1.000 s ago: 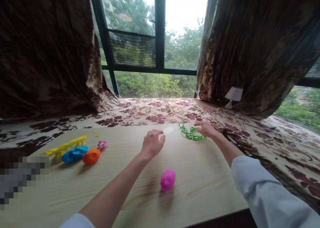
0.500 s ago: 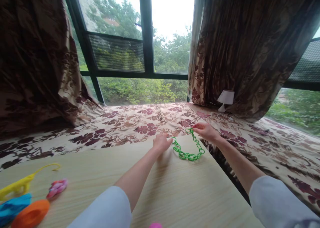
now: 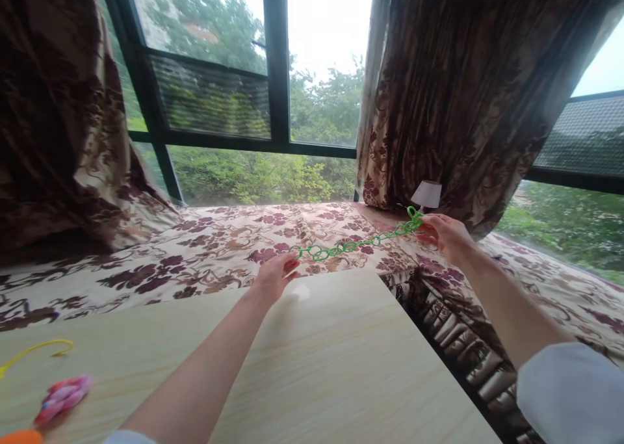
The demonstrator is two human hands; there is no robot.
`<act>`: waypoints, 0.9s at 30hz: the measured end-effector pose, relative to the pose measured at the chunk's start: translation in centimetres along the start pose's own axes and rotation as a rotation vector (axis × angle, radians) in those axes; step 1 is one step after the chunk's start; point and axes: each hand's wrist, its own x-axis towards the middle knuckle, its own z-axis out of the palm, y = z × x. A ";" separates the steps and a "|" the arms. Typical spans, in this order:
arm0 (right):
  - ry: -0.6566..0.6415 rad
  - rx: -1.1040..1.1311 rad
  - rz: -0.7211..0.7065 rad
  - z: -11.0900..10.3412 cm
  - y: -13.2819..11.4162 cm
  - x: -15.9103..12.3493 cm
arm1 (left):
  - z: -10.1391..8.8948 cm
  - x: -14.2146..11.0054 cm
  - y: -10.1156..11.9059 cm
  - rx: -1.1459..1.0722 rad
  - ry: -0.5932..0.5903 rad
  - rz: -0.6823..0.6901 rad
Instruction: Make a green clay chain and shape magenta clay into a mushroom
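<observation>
A green plastic chain (image 3: 348, 246) of linked rings is stretched in the air between my two hands, above the far edge of the pale wooden table (image 3: 341, 346). My left hand (image 3: 274, 276) grips its left end, fingers closed round the last links. Higher and farther right, my right hand (image 3: 444, 235) pinches the other end, where a few links bunch up at the fingertips. The chain slopes up from left to right and sags only slightly.
On the table's left lie a pink braided piece (image 3: 64, 397), a yellow thing with a thin curved tail (image 3: 39, 348) and an orange object (image 3: 20, 437). Behind the table spreads a floral cloth (image 3: 214, 252). A small white lamp (image 3: 427, 194) stands near the curtain (image 3: 448, 93).
My hands have moved apart, the left one leftward, the right one right and upward. The chain has risen off the table and gone from a hanging loop to nearly straight. The view has shifted.
</observation>
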 end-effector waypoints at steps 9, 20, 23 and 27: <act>-0.075 0.205 0.174 -0.5 2.9 -0.4 | -1.5 -1.3 1.1 -0.399 -0.047 -0.157; -0.255 -0.068 0.201 2.8 4.5 -3.1 | 5.4 -2.2 0.7 -0.193 -0.199 -0.197; -0.348 -0.267 0.099 4.9 5.0 -3.5 | 7.9 -2.2 0.1 -0.032 -0.247 -0.185; -0.392 -0.430 -0.035 6.7 6.6 -3.2 | 9.5 -2.1 -1.8 0.267 -0.231 -0.143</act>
